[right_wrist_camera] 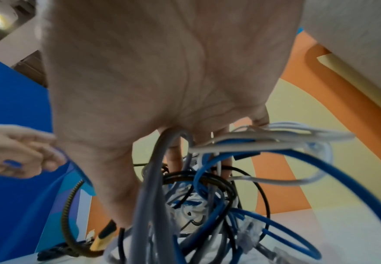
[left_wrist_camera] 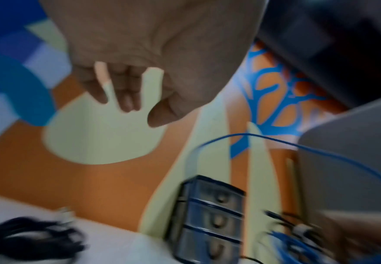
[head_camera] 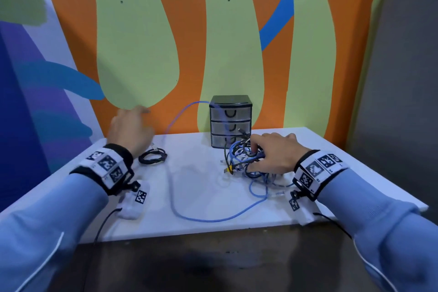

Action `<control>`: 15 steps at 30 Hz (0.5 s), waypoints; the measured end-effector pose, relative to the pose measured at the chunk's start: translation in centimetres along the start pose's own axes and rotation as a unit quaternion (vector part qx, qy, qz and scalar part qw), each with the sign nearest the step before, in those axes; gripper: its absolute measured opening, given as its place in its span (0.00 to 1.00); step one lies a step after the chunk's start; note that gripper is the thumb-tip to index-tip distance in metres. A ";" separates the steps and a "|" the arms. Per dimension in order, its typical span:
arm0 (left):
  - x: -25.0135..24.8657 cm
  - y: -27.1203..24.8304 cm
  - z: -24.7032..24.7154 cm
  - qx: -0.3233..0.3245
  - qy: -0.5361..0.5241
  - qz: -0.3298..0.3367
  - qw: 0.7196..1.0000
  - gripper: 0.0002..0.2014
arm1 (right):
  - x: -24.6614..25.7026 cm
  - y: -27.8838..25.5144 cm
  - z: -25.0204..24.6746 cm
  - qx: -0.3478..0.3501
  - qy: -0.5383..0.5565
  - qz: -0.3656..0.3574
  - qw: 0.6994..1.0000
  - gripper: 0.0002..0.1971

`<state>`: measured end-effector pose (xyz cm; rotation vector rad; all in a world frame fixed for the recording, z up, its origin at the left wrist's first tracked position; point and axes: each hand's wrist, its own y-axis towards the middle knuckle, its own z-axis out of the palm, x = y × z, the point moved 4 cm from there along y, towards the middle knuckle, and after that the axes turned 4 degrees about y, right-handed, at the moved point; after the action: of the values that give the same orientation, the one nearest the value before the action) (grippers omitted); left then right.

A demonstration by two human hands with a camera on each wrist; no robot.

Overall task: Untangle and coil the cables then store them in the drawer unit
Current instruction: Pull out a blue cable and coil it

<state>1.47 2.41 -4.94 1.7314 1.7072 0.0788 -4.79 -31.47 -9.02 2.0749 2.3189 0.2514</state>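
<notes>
The right hand (head_camera: 275, 154), centre right, grips the cable tangle (head_camera: 241, 161) on the tabletop (head_camera: 201, 173); the left hand (head_camera: 130, 128), centre left, is loosely curled and empty.

Light blue sleeves (head_camera: 71, 208), black wristbands (head_camera: 122, 150) bearing white square-code tags (head_camera: 106, 162), thin black cables (head_camera: 104, 221)
</notes>
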 end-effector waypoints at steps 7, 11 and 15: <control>-13.3 -7.4 0.7 -0.061 -0.149 0.407 0.899 0.20 | 1.0 0.1 -0.5 -0.013 -0.024 0.007 1.000 0.17; -16.4 -9.3 5.3 0.151 -0.012 0.415 0.897 0.15 | 1.7 0.0 -0.4 -0.048 -0.024 -0.007 0.999 0.13; -15.0 -7.8 8.3 0.201 0.097 0.341 0.913 0.08 | 1.4 0.8 0.6 -0.089 0.005 -0.011 0.996 0.21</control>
<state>-3.06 -15.44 -8.92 2.6504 1.2139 0.2311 -4.08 -29.89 -9.35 1.9676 2.2318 0.4515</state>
